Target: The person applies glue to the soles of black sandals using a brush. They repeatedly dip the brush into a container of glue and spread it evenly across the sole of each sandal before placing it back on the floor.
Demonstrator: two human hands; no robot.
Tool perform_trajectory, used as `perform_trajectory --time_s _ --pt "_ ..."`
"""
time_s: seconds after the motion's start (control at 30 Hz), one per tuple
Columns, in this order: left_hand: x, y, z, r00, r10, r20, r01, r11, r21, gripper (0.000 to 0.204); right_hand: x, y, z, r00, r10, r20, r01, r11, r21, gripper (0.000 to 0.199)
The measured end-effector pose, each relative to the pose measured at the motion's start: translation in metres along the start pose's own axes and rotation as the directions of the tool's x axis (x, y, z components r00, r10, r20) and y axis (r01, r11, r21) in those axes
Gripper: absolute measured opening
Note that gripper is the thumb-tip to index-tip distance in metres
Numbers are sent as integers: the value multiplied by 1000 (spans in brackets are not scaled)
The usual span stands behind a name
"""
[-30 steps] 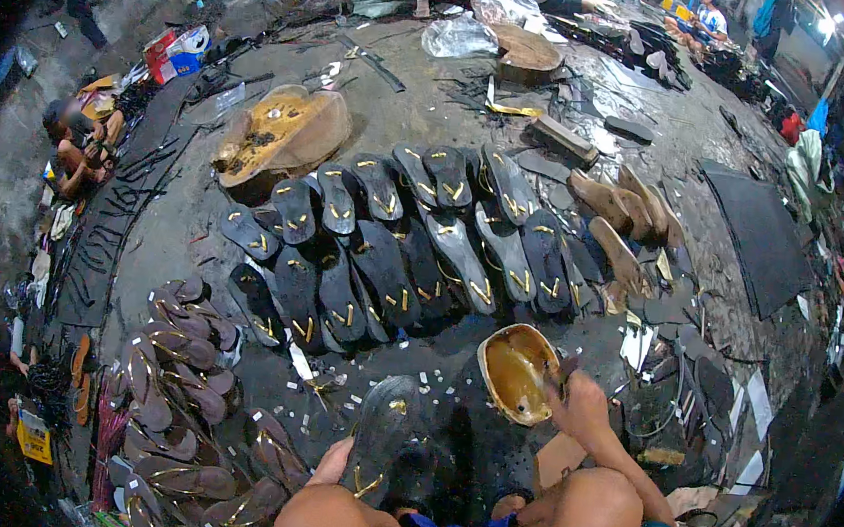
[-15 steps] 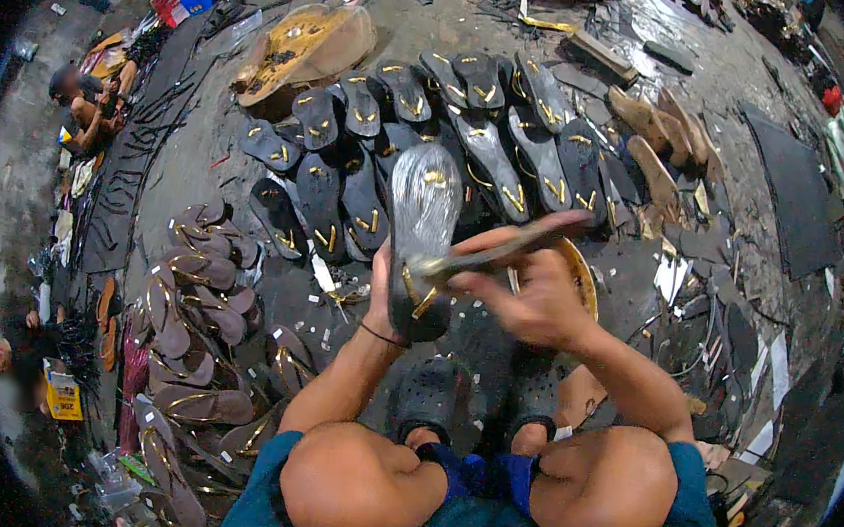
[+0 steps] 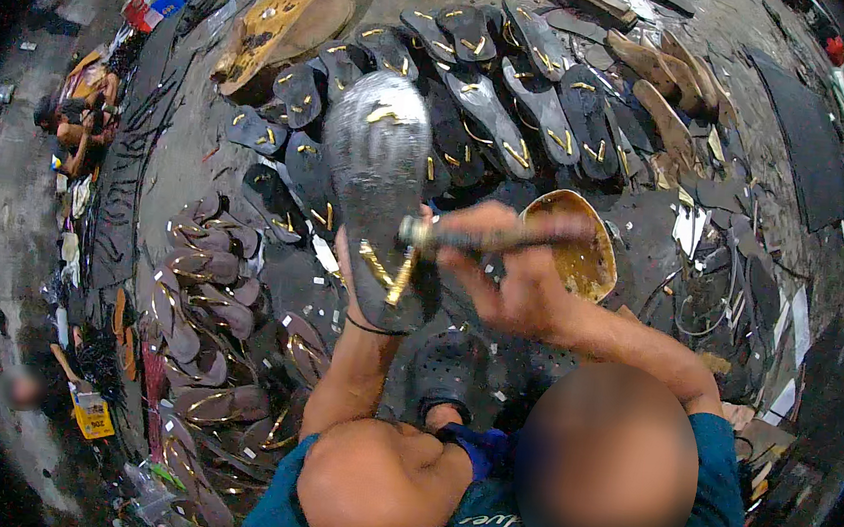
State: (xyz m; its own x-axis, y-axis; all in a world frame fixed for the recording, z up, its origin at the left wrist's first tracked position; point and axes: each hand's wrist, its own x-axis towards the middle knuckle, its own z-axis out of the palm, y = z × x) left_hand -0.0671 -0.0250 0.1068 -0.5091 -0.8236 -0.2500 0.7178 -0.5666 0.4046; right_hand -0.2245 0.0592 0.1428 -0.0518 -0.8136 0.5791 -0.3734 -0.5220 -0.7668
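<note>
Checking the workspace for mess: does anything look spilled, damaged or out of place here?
Nothing stands out. The left hand holds a dark sole, the right hand a brush. Other soles lie in rows; the glue bowl sits upright.

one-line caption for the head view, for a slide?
Left hand holds a dark sandal sole; right hand brushes glue on.

Dusty grey concrete floor [image 3: 200, 159] carrying everything: black rubber sandal soles with yellow straps [image 3: 515, 121] lying in rows, brown soles [image 3: 204, 285] piling left, round yellowish glue bowl [image 3: 583, 263] sitting right.
</note>
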Motion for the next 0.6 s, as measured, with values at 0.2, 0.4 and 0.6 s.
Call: perform_trajectory --time_s 0.2,0.4,0.6 --pt "16 4 -16 998 -35 -47 36 999 19 42 -10 -8 -3 961 -163 224 207 960 -189 36" --pt "11 -14 -36 990 -86 -108 121 915 385 40 10 -15 4 884 -391 256 453 851 -264 31" --pt "1 6 16 916 -352 193 367 929 -46 41 -3 -25 11 913 -343 221 388 897 -211 37"
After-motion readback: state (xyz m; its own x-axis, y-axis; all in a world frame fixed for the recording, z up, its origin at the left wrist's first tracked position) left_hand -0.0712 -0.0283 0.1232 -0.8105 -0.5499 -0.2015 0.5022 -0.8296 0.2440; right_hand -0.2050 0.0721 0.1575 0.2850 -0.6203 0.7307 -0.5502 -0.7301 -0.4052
